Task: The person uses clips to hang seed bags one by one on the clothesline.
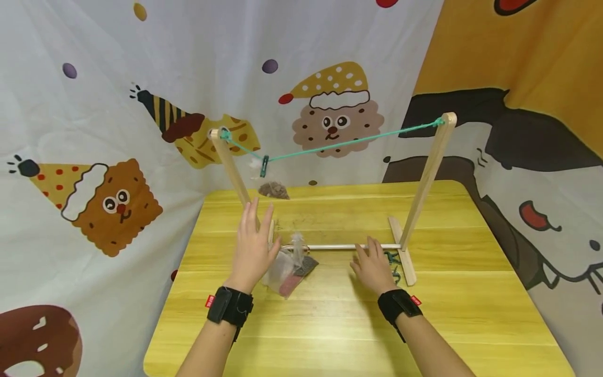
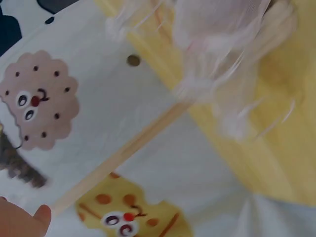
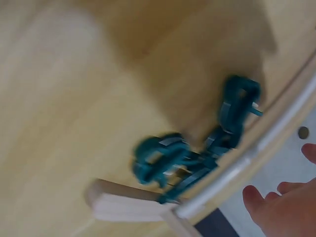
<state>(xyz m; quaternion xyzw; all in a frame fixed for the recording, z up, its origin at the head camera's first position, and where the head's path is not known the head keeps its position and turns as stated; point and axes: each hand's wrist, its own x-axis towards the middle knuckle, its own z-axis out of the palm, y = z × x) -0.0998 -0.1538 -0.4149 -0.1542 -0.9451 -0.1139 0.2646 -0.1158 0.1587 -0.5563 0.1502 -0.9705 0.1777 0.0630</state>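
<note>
1. Right now the left hand [image 1: 254, 245] hovers above the yellow table [image 1: 330, 324], fingers straight and a little spread, pointing away from the person toward the left post [image 1: 232, 168] of the wooden rack [image 1: 426, 183]; it holds nothing.
2. Just beside that hand, to its right, lies a small heap of clear plastic bags [image 1: 291, 269] with dark and reddish contents. The heap rests on the table against the left end of the rack's bottom rod [image 1: 350, 246], and its long axis runs slantwise from near-left to far-right. In the left wrist view the bags [image 2: 222, 59] are a pale blur.
3. The right hand [image 1: 373, 268] rests low over the table, palm down, fingers loosely spread and pointing away toward the rod; it grips nothing.
4. Teal clothespins [image 1: 392, 264] lie just right of that hand, beside the rack's right foot [image 1: 404, 257]. The right wrist view shows the pins [image 3: 197, 150] clustered together, touching one another, close against the rod [image 3: 247, 163].
5. Above, a green cord [image 1: 348, 141] runs left to right between the two post tops, sagging at the left, where one clip [image 1: 264, 165] hangs a bag of brown bits [image 1: 273, 189].
6. Behind the table hangs a cartoon-print cloth [image 1: 118, 199].
</note>
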